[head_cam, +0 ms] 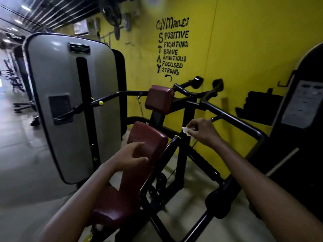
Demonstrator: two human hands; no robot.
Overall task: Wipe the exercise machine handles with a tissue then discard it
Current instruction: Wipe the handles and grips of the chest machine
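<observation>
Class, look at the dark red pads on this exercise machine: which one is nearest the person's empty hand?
The long backrest pad, directly beside the open left hand. The small headrest pad sits higher and farther off; the seat pad lies lower, under the forearm.

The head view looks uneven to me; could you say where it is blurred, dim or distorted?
Head view: left edge and ceiling smear with motion blur; wide-angle bends the grey shroud; dim overall; right hand and tissue reasonably sharp.
</observation>
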